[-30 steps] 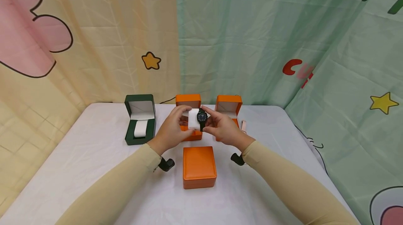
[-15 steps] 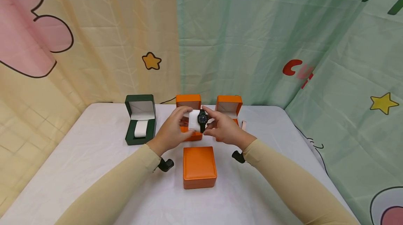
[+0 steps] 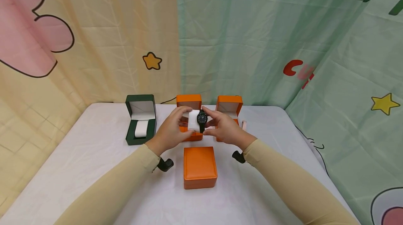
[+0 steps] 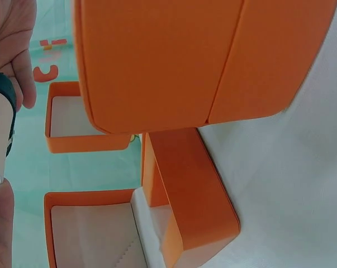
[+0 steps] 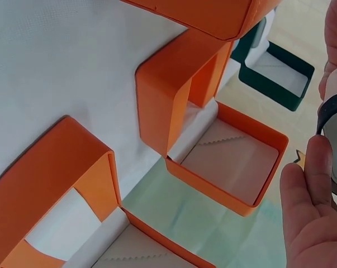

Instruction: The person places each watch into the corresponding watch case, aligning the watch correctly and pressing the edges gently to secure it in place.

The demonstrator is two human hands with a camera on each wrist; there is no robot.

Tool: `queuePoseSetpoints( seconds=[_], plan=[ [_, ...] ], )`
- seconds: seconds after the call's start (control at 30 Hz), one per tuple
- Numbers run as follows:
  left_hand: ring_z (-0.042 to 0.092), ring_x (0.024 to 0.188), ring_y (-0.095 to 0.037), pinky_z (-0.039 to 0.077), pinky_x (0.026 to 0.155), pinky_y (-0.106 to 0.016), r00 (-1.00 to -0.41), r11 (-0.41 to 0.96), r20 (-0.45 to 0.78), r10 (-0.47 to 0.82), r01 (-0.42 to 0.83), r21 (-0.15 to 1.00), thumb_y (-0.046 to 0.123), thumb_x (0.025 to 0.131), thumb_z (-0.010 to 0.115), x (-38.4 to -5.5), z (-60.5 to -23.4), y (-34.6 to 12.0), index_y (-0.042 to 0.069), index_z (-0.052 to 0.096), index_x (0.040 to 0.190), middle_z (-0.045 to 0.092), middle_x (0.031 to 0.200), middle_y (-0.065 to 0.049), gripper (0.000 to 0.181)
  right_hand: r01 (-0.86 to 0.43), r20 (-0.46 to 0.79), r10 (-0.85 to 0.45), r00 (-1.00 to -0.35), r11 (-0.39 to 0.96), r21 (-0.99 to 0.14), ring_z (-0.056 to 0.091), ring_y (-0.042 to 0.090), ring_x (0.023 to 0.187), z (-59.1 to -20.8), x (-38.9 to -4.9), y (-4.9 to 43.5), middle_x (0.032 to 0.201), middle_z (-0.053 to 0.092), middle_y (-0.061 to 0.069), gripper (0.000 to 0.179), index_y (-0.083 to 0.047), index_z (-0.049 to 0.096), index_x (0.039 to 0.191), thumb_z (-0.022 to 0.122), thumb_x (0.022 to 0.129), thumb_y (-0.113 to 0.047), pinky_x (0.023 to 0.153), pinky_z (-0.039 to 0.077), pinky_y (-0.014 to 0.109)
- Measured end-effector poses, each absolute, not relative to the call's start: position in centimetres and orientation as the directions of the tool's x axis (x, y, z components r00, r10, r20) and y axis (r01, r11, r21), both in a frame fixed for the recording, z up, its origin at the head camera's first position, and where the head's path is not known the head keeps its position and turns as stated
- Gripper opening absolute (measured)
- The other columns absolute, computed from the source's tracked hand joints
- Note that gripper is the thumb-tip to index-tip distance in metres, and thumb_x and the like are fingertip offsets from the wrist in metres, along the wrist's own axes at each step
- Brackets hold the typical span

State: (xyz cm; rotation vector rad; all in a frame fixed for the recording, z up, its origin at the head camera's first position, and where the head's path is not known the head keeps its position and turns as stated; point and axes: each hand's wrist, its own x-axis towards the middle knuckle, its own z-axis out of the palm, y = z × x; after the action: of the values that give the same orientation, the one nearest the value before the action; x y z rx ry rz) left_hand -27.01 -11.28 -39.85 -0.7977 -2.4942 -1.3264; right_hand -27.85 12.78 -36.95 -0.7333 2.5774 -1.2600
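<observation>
Over the middle open orange box point(image 3: 188, 99), my left hand point(image 3: 170, 128) holds a white watch cushion point(image 3: 193, 120) by its left side, thumb below and fingers above. A black wristwatch point(image 3: 202, 117) with a dark round face sits around the cushion's right end. My right hand point(image 3: 227, 128) grips the watch at that end, thumb and index finger at its lower and upper edges. At the edge of the right wrist view the black strap point(image 5: 331, 106) curves round the cushion, with fingertips against it. The left wrist view shows the strap point(image 4: 6, 92) around the cushion too.
A green box point(image 3: 151, 127) stands open at back left with a white cushion point(image 3: 141, 128). At back right is another open orange box point(image 3: 229, 103), with a pale pink strip point(image 3: 244, 125) beside it. A closed orange box point(image 3: 199, 163) lies in front, between the forearms.
Both hands, with the cushion and watch, have come down very slightly. The holds look the same, and the boxes have stayed in place.
</observation>
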Motion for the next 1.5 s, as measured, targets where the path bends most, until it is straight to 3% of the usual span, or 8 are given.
queuePoseSetpoints(
  seconds=[0.13,0.33,0.47,0.57,0.83,1.13,1.5],
  plan=[
    [0.068,0.112,-0.024,0.061,0.1,-0.039,-0.835,0.455,0.411,0.366,0.546,0.703,0.003,0.086,0.085,-27.02,-39.8,-11.23,0.005,0.05,0.146,0.053,0.147,-0.011,0.07,-0.33,0.034,-0.503,-0.864,0.514,-0.792,0.07,0.026,0.122,-37.01,-27.86,12.87,0.151,0.058,0.01,0.092,-0.023,0.027,0.168,0.08,0.093,-0.009,0.056,0.048,0.029],
    [0.069,0.112,-0.025,0.06,0.101,-0.04,-0.835,0.454,0.404,0.373,0.544,0.706,0.004,0.086,0.084,-27.01,-39.68,-11.16,0.005,0.05,0.146,0.053,0.147,-0.012,0.07,-0.351,0.05,-0.515,-0.855,0.507,-0.787,0.072,0.025,0.12,-37.01,-27.99,13.07,0.153,0.057,0.011,0.092,-0.021,0.029,0.168,0.08,0.093,-0.008,0.068,0.056,0.028],
    [0.069,0.113,-0.026,0.061,0.098,-0.038,-0.84,0.434,0.381,0.386,0.529,0.729,0.003,0.086,0.084,-27.11,-39.67,-11.22,0.005,0.049,0.146,0.052,0.147,-0.011,0.07,-0.355,0.049,-0.524,-0.85,0.503,-0.788,0.074,0.022,0.114,-37.05,-28.16,13.28,0.144,0.064,0.013,0.091,-0.018,0.032,0.167,0.082,0.092,-0.011,0.076,0.06,0.027],
    [0.07,0.113,-0.026,0.062,0.096,-0.036,-0.845,0.417,0.359,0.397,0.514,0.749,0.003,0.086,0.084,-27.16,-39.63,-11.29,0.006,0.049,0.146,0.052,0.147,-0.01,0.07,-0.353,0.042,-0.53,-0.847,0.501,-0.79,0.074,0.02,0.11,-37.02,-28.19,13.47,0.136,0.069,0.013,0.091,-0.018,0.032,0.167,0.083,0.091,-0.012,0.076,0.06,0.028],
    [0.069,0.113,-0.026,0.062,0.096,-0.036,-0.86,0.411,0.327,0.392,0.481,0.774,0.003,0.086,0.085,-27.09,-39.29,-11.3,0.006,0.049,0.147,0.052,0.147,-0.01,0.071,-0.355,0.048,-0.531,-0.846,0.492,-0.795,0.075,0.021,0.11,-36.97,-28.14,13.35,0.139,0.067,0.014,0.093,-0.018,0.032,0.167,0.084,0.089,-0.009,0.078,0.061,0.028],
    [0.072,0.106,-0.024,0.063,0.094,-0.035,-0.874,0.396,0.295,0.385,0.445,0.803,0.003,0.086,0.085,-26.97,-39.39,-11.29,0.008,0.049,0.147,0.055,0.143,-0.01,0.071,-0.258,-0.023,-0.497,-0.868,0.491,-0.832,0.072,0.017,0.095,-37.26,-28.07,13.21,0.113,0.077,0.01,0.093,-0.023,0.032,0.167,0.083,0.09,-0.01,0.058,0.049,0.027],
    [0.072,0.1,-0.022,0.064,0.092,-0.037,-0.883,0.38,0.263,0.389,0.414,0.827,0.005,0.087,0.085,-26.65,-38.99,-11.36,0.005,0.047,0.148,0.061,0.129,-0.016,0.072,-0.239,-0.045,-0.513,-0.857,0.473,-0.848,0.071,0.017,0.091,-37.28,-28.27,13.41,0.109,0.078,0.009,0.093,-0.021,0.03,0.167,0.082,0.091,-0.011,0.058,0.047,0.026]
  ],
)
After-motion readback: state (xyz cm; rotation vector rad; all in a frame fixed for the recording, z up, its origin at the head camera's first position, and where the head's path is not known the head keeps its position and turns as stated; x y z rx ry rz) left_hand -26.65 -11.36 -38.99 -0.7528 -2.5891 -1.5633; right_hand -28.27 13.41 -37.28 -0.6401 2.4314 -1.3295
